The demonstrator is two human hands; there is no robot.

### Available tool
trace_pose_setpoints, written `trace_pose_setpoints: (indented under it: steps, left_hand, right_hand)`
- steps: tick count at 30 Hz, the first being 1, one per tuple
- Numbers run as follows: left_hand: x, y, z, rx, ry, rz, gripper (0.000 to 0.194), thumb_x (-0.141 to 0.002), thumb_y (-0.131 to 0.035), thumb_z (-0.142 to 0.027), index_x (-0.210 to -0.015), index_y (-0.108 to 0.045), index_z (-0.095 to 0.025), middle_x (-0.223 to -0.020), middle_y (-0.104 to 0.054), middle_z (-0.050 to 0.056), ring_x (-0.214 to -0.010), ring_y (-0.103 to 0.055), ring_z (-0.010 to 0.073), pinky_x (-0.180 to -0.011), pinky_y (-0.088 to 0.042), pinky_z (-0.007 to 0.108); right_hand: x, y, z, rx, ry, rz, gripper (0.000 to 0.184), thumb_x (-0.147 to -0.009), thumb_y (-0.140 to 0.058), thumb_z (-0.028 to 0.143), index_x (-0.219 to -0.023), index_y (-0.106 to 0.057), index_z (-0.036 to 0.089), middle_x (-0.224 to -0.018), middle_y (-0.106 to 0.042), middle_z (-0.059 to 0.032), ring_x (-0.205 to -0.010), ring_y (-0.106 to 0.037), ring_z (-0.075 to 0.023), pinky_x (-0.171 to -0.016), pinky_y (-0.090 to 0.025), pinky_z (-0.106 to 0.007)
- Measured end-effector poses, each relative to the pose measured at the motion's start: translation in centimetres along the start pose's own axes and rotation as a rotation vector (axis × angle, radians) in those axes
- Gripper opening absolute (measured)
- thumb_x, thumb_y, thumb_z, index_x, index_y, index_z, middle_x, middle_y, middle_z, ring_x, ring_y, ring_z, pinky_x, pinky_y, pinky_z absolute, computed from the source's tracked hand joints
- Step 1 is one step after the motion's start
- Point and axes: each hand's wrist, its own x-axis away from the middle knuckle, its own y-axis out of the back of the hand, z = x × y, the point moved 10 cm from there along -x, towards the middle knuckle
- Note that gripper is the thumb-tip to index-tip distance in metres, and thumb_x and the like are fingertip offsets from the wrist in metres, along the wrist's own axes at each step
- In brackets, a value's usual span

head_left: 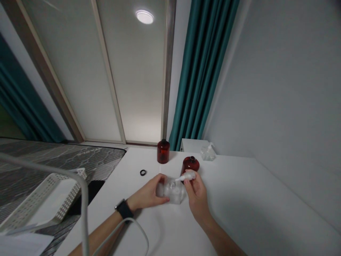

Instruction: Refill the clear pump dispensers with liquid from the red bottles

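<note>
Left hand (149, 195): grasping the clear bottle (174, 193) by its left side.
Right hand (197, 195): pinching the white pump (190, 175), tip at that bottle's mouth; insertion unclear.
Near red bottle (191, 163): just beyond the right hand.
Far red bottle (163, 153): beyond both hands.
Black ring (143, 175): beyond the left wrist.

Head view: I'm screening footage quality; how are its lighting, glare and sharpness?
Head view: bright round glare on the door panel; head view: broad soft shadow at right on the table; head view: clear bottle and pump head slightly soft-edged.
</note>
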Motion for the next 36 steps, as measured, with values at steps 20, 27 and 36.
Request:
trace_pose_setpoints:
  steps: [20,27,36]
  left_hand:
    - [0.1,-0.1,0.1,0.02,0.01,-0.007,0.046,-0.072,-0.075,-0.022,-0.11,-0.05,-0.018,-0.111,-0.063,0.008,-0.103,-0.059,0.0251,-0.095,-0.047,0.04]
    - [0.1,-0.3,0.2,-0.054,0.017,0.002,0.05,-0.072,-0.077,-0.027,-0.115,-0.053,-0.017,-0.113,-0.062,0.01,-0.104,-0.059,0.0274,-0.094,-0.048,0.039]
    - [0.5,1.7,-1.4,-0.24,-0.14,-0.135,0.063,-0.081,-0.071,-0.036,-0.137,-0.044,-0.021,-0.128,-0.055,0.014,-0.117,-0.051,0.032,-0.102,-0.041,0.05]
  right_hand:
    - [0.3,-1.1,0.1,0.065,0.028,0.103,0.033,-0.094,-0.056,0.041,-0.118,-0.057,0.019,-0.107,-0.067,-0.0094,-0.099,-0.064,-0.0227,-0.089,-0.05,-0.035]
    - [0.0,-0.2,0.2,0.036,0.016,0.03,0.034,-0.093,-0.058,0.039,-0.12,-0.055,0.019,-0.103,-0.067,-0.0083,-0.094,-0.065,-0.0204,-0.086,-0.051,-0.033]
    - [-0.2,-0.3,1.3,-0.074,0.055,0.042,0.023,-0.09,-0.063,0.033,-0.108,-0.054,0.021,-0.095,-0.065,-0.0048,-0.087,-0.064,-0.018,-0.079,-0.052,-0.031]
